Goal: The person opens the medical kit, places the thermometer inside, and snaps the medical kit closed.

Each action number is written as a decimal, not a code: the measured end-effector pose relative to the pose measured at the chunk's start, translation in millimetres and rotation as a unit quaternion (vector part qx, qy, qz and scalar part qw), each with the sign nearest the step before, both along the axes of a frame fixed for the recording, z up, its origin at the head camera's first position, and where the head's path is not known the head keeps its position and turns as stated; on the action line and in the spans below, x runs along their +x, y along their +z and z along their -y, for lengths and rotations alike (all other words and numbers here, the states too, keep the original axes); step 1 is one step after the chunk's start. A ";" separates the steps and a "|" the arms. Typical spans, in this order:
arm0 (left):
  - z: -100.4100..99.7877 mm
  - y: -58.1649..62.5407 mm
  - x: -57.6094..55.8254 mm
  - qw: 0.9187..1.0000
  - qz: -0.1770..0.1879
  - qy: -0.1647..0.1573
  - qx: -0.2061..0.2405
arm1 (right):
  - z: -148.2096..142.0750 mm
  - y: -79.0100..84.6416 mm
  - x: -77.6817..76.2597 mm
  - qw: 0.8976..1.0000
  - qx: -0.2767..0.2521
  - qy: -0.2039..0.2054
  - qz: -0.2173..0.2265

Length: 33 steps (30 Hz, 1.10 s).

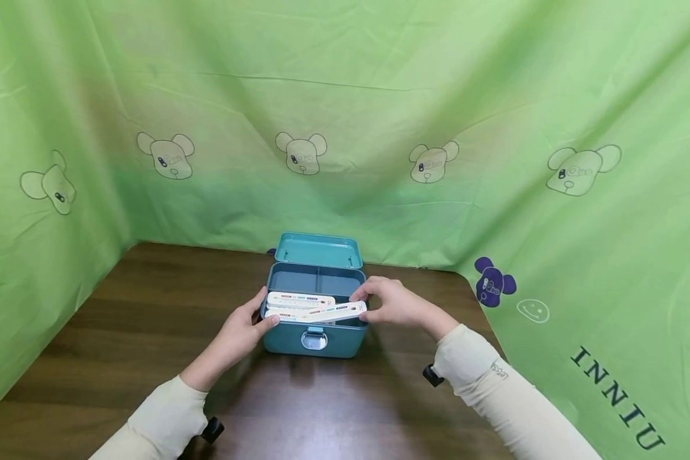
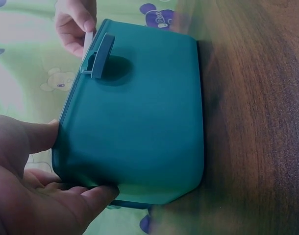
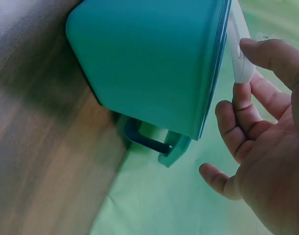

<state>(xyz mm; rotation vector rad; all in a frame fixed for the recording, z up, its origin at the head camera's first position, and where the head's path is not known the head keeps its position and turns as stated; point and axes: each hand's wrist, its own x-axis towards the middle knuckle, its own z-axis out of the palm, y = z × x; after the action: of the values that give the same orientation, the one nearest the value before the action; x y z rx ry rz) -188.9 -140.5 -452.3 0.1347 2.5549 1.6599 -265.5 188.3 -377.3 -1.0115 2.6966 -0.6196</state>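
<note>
A teal storage box (image 1: 342,344) stands on the table, its lid tipped back and its front latch loose. My left hand (image 1: 237,333) grips the box at its left front corner; in the left wrist view the thumb lies at the rim and the fingers along the side. With thumb and fingers my right hand (image 1: 399,304) pinches one end of a slim white case (image 1: 342,311) with small coloured print. That case slants across the box opening, its right end higher. More slim white cases (image 1: 299,299) lie inside, partly hidden beneath it.
Behind the cases a divided tray (image 1: 293,281) shows inside the box, in front of the raised lid (image 1: 319,250). The brown wooden table (image 1: 149,319) ends at a green printed curtain (image 1: 368,96) at the back and sides. A handle (image 3: 144,139) sticks out from the box.
</note>
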 end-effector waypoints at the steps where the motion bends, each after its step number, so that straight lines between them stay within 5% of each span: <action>1: -0.4 0.2 0.0 1.000 0.001 -0.001 0.000 | 0.6 1.1 0.6 1.000 0.004 0.007 -0.002; 10: 0.5 -0.9 0.3 1.000 0.001 0.000 -0.002 | 11.8 8.7 -4.7 0.998 0.027 0.060 -0.018; 20: -1.2 0.2 1.6 1.000 -0.005 -0.002 -0.002 | 22.8 6.2 -9.3 0.995 0.035 0.089 0.021; 33: -0.8 0.3 0.9 1.000 -0.001 -0.004 0.003 | 40.0 5.6 -14.0 0.988 0.068 0.139 -0.017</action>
<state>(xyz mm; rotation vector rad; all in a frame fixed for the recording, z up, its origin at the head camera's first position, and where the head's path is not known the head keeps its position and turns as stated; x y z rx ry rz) -188.0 -139.7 -452.1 0.1478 2.5476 1.6668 -279.5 148.2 -371.7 -1.3388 2.5180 -0.3627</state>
